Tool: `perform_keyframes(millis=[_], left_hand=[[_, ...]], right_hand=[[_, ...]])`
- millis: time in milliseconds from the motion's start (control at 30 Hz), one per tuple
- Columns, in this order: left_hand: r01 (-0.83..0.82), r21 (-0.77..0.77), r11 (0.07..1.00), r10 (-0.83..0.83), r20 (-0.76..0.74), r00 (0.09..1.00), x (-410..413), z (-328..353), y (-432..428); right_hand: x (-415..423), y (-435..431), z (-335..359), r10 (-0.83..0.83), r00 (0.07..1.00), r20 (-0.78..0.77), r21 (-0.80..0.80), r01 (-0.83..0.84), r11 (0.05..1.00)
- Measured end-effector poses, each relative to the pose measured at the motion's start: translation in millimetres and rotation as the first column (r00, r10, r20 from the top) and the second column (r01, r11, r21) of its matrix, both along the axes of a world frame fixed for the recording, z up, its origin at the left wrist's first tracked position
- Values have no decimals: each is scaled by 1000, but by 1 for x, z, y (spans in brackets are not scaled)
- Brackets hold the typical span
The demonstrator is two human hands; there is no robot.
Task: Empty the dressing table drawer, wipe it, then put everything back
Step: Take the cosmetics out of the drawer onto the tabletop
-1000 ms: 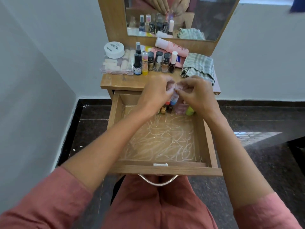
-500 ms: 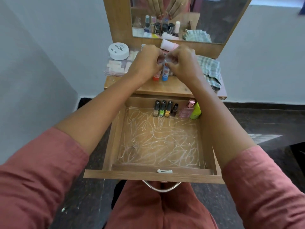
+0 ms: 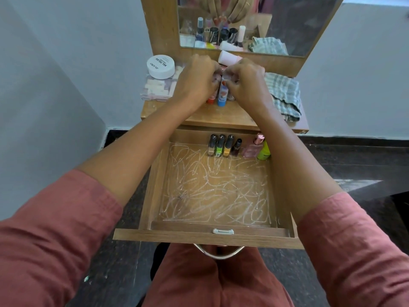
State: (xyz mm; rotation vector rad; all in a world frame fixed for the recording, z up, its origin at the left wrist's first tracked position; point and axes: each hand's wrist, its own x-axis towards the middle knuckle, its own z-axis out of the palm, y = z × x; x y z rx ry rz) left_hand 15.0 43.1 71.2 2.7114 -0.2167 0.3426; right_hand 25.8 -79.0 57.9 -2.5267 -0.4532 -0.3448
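- The left hand (image 3: 194, 80) and right hand (image 3: 245, 83) meet over the tabletop (image 3: 221, 117), knuckles nearly touching, at 12 o'clock from the drawer (image 3: 155, 196).
- The left hand's fingers curl round the top of a red bottle (image 3: 211, 99).
- The right hand pinches the cap of a blue bottle (image 3: 222, 96), which stands upright just beside the red one.
- Whether the two bottles' bases touch the tabletop cannot be told.
- The drawer is pulled out over the person's lap, with its handle (image 3: 219, 254) at 6 o'clock.
- Its floor carries a liner (image 3: 217, 191) covered in pale scribbles.
- Along the drawer's back wall, at 12 o'clock, four polish bottles (image 3: 219, 146) stand in a row, touching.
- Toward 1 o'clock from them are a pink perfume (image 3: 253, 147) and a green bottle (image 3: 264, 151), close together.
- On the tabletop, a white jar (image 3: 161, 66) sits on a clear box (image 3: 155, 89) at 9 o'clock from the hands.
- A checked cloth (image 3: 285, 94) lies crumpled at 3 o'clock from the hands.
- A pink tube (image 3: 228, 57) lies at 12 o'clock, just behind the hands.
- A mirror (image 3: 298, 25) behind reflects bottles and fingers.
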Motion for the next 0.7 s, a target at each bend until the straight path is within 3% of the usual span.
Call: perform_keyframes(millis=[433, 700], left_hand=[[-24, 14, 1000, 24, 29, 999, 2, -2, 2], [-9, -123, 992, 20, 85, 996, -13, 3, 3]], right_hand=[[-5, 2, -2, 16, 1000, -2, 64, -16, 998], [-8, -4, -7, 13, 1000, 10, 110, -14, 994]])
